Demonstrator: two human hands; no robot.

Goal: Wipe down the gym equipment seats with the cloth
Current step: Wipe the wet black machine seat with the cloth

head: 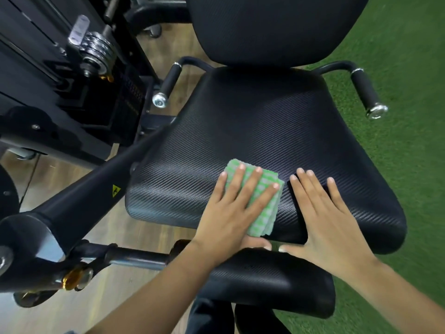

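A black textured seat pad (260, 131) of a gym machine fills the middle of the view, with its black backrest (274, 27) rising behind it. A folded green-and-white checked cloth (267, 206) lies on the near part of the seat. My left hand (231, 210) presses flat on the cloth with straight, spread fingers. My right hand (327, 218) rests flat on the bare seat just right of the cloth, fingers straight. A second black pad (272, 280) sits below the seat's front edge, partly under my wrists.
Two black side handles with chrome ends flank the seat, the left handle (168, 83) and the right handle (366, 92). The machine's black frame arm (79, 201) and weight stack (96, 54) stand at the left over a wooden floor. Green turf (409, 153) covers the right.
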